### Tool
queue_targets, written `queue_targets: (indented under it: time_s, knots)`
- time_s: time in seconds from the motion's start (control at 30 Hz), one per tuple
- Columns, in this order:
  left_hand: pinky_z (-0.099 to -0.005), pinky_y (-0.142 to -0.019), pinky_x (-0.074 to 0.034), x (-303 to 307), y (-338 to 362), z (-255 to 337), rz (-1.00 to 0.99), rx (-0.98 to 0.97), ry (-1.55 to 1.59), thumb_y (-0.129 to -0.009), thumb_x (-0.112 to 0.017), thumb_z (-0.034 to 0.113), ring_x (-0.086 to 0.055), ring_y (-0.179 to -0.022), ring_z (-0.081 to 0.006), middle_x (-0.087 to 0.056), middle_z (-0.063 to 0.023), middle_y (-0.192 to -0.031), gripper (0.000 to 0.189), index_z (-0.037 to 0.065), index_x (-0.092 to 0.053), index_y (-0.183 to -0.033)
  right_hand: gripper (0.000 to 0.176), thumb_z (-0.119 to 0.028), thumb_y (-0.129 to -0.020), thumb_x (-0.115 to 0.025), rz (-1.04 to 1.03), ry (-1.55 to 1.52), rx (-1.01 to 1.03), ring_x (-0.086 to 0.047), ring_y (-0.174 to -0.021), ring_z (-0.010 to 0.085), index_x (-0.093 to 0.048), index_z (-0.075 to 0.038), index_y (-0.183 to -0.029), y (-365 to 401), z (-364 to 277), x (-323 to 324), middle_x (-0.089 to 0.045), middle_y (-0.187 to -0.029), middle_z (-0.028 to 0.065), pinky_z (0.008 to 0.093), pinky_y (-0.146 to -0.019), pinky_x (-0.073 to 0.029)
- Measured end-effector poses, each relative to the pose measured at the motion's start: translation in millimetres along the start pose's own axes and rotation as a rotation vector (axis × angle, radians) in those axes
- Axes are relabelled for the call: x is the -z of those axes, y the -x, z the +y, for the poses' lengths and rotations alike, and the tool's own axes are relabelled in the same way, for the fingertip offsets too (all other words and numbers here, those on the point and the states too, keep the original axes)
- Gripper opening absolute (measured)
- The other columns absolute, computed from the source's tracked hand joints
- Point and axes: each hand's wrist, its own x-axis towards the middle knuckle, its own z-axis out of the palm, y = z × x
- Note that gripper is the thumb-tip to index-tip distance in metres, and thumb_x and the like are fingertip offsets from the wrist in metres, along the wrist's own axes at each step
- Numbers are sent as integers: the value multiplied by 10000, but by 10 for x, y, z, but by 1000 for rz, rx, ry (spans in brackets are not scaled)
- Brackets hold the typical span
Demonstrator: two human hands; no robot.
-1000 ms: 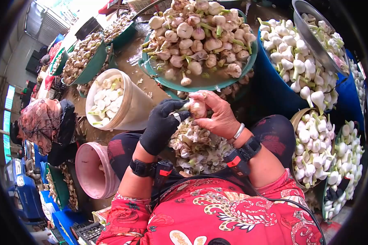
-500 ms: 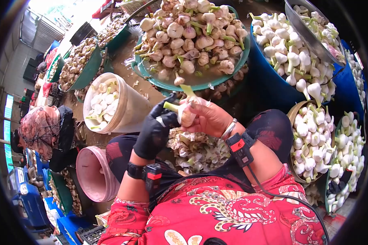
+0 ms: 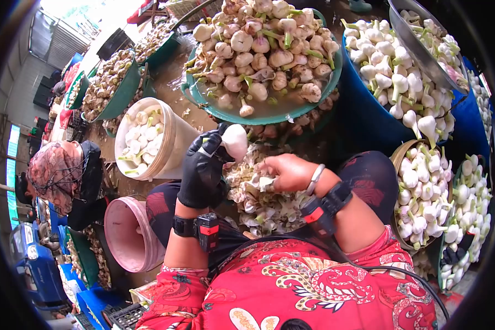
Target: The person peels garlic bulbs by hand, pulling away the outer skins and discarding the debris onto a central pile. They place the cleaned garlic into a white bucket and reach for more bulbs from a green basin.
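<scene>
My left hand (image 3: 202,170), in a black glove, grips a smooth white garlic bulb (image 3: 235,142) by its side. Bare and curled, my right hand (image 3: 292,171) is a little to the right of the bulb and apart from it. Pale garlic skin (image 3: 267,183) shows at its fingertips. Below both hands, between my knees, lies a heap of stripped garlic skins (image 3: 269,209). In front stands a green basin (image 3: 258,119) of water, heaped with unpeeled garlic bulbs (image 3: 258,55).
A white bucket (image 3: 173,140) with peeled bulbs and a pink bucket (image 3: 155,242) stand on my left. To the right are a blue tub (image 3: 363,115), a metal bowl (image 3: 423,49) and a basket (image 3: 397,157), all filled with white garlic. Another person (image 3: 60,170) sits at far left.
The bulb's outer skin and green stem no longer show; it is now white and in my left hand alone. My right hand has moved away from it, down and to the right.
</scene>
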Motion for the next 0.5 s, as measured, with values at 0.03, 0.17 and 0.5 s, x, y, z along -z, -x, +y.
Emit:
queue_targets:
  time_s: [0.03, 0.17, 0.5]
  knots:
    - [-295, -768, -500, -23, 22, -3, 36, 103, 187, -883, -551, 83, -603, -872, -175, -609, -81, -1071, 288, -23, -560, -1150, 356, -26, -660, -580, 88, -114, 61, -637, -882, 297, -636, -25, -1011, -16, 23, 5, -646, -923, 204, 360, -782, -489]
    - [-294, -828, -464, -106, 74, -56, 60, 64, 60, -832, -603, 85, -599, -900, -158, -641, -82, -1006, 257, -13, -607, -1069, 355, -15, -720, -665, 514, -515, 96, -555, -931, 92, -621, -68, -1069, -93, -158, 84, -600, -990, 16, 227, -769, -457]
    - [-306, -794, -493, -46, -7, -200, -85, -190, -638, -745, -735, 61, -631, -858, -170, -672, -104, -928, 293, 19, -650, -1022, 122, -189, -742, -606, 589, 95, 317, -555, -751, 351, -584, -69, -752, -170, -198, 124, -546, -783, 152, 444, -648, -447]
